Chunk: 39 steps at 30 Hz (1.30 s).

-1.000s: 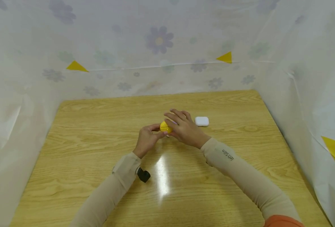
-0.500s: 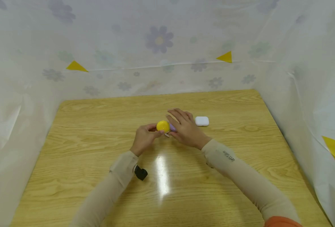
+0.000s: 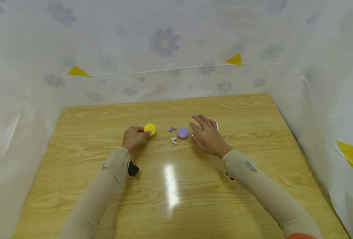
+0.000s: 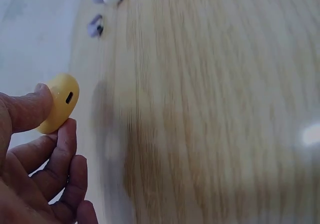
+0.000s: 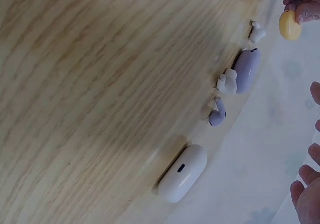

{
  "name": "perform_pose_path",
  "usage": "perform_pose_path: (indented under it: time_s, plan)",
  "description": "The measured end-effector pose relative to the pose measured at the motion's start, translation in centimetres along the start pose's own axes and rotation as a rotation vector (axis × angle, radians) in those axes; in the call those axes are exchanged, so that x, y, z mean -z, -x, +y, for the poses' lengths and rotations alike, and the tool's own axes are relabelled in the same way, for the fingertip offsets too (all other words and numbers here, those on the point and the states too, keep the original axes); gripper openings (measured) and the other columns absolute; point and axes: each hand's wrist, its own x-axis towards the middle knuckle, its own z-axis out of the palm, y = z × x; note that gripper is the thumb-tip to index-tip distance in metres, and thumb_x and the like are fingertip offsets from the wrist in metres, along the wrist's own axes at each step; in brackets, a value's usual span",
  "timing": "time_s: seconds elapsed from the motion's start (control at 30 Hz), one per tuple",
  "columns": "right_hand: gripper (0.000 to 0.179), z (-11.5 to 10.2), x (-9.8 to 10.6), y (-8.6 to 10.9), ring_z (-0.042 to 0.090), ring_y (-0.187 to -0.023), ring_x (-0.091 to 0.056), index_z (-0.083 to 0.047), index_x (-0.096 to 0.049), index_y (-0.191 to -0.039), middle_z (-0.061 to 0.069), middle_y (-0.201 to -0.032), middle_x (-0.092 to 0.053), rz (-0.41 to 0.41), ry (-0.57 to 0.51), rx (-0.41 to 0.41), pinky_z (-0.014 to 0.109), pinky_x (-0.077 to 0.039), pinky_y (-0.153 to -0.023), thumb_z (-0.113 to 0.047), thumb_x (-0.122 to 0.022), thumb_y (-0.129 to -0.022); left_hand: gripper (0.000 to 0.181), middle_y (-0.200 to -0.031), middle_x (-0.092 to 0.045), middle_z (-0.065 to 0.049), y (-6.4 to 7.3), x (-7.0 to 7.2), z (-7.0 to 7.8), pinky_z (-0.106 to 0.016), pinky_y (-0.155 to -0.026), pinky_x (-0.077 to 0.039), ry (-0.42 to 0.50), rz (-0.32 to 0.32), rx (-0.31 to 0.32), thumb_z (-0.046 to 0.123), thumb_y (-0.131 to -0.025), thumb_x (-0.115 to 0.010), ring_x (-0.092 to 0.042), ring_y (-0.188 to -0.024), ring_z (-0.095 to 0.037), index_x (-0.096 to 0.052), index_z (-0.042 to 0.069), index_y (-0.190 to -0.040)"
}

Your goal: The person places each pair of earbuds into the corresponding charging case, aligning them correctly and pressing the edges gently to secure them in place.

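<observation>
My left hand (image 3: 133,138) pinches a round yellow earbud case (image 3: 150,129) between thumb and fingers, above the table; its charging port faces the left wrist view. A round purple earbud case (image 3: 182,133) lies closed at mid-table. Left of it are a purple earbud (image 3: 172,129) and a white earbud (image 3: 174,140). On its right side, another white earbud (image 5: 228,81) and a purple earbud (image 5: 218,113) show in the right wrist view. My right hand (image 3: 208,137) hovers over these two with fingers spread, holding nothing, and partly covers the white earbud case (image 5: 183,174).
The wooden table (image 3: 170,219) has a bright light reflection in front. Floral white sheeting (image 3: 164,83) encloses the back and both sides. A black wrist camera (image 3: 133,169) sticks out from the left sleeve.
My left hand has moved left, carrying the yellow case away from the purple one. My right hand has shifted right off the purple case, uncovering it and earbuds on the table.
</observation>
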Motion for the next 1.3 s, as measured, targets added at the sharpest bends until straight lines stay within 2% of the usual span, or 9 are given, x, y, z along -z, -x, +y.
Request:
perform_pose_path:
  time_s: [0.23, 0.4, 0.57, 0.8, 1.13, 1.3]
  plan:
    - [0.047, 0.9, 0.2, 1.1, 0.043, -0.131, -0.04, -0.001, -0.058, -0.124, 0.023, -0.141, -0.045, -0.005, -0.038, -0.046, 0.06, -0.035, -0.097, -0.018, -0.073, -0.083, 0.052, -0.131, -0.061, -0.017, -0.5, 1.3, -0.8, -0.048, -0.099, -0.046, -0.096, 0.025, 0.062, 0.044, -0.092, -0.057, -0.057, -0.119, -0.037, -0.063, 0.004, -0.125]
    - [0.046, 1.3, 0.1, 1.6, 0.043, -0.13, -0.039, 0.001, -0.058, -0.123, 0.024, -0.141, -0.044, -0.017, -0.04, -0.059, 0.061, -0.036, -0.096, -0.017, -0.073, -0.083, 0.053, -0.133, -0.059, -0.018, -0.6, 1.9, -1.6, -0.049, -0.098, -0.047, -0.103, 0.023, 0.088, 0.045, -0.093, -0.055, -0.057, -0.118, -0.037, -0.061, 0.003, -0.126]
    - [0.045, 1.5, 0.0, 1.8, 0.044, -0.13, -0.04, 0.001, -0.058, -0.123, 0.024, -0.141, -0.045, -0.034, -0.036, -0.072, 0.061, -0.037, -0.096, -0.019, -0.072, -0.084, 0.055, -0.135, -0.057, -0.02, -0.4, 2.3, -2.1, -0.049, -0.1, -0.045, -0.073, 0.005, 0.11, 0.044, -0.093, -0.055, -0.055, -0.12, -0.038, -0.059, 0.002, -0.128]
    - [0.043, 1.8, -0.1, 2.0, 0.043, -0.131, -0.039, 0.0, -0.057, -0.125, 0.023, -0.142, -0.044, -0.077, -0.036, -0.1, 0.061, -0.037, -0.097, -0.021, -0.068, -0.088, 0.06, -0.134, -0.057, -0.02, -0.6, 3.0, -2.6, -0.05, -0.097, -0.047, -0.149, -0.002, 0.122, 0.048, -0.092, -0.055, -0.055, -0.12, -0.039, -0.058, 0.001, -0.129]
    - [0.043, 2.0, -0.5, 2.2, 0.044, -0.129, -0.042, -0.001, -0.058, -0.124, 0.023, -0.141, -0.046, -0.071, -0.015, -0.098, 0.061, -0.037, -0.097, -0.023, -0.068, -0.088, 0.061, -0.135, -0.056, -0.021, -0.5, 3.9, -2.2, -0.048, -0.09, -0.049, -0.237, -0.027, 0.15, 0.048, -0.093, -0.053, -0.057, -0.117, -0.039, -0.055, 0.002, -0.132]
    - [0.043, 2.1, -0.6, 2.4, 0.043, -0.13, -0.041, -0.001, -0.058, -0.124, 0.023, -0.141, -0.045, -0.075, -0.016, -0.105, 0.06, -0.037, -0.097, -0.023, -0.068, -0.088, 0.058, -0.133, -0.058, -0.02, -0.4, 4.1, -2.1, -0.044, -0.083, -0.051, -0.25, -0.031, 0.147, 0.048, -0.093, -0.053, -0.059, -0.113, -0.038, -0.057, 0.003, -0.129]
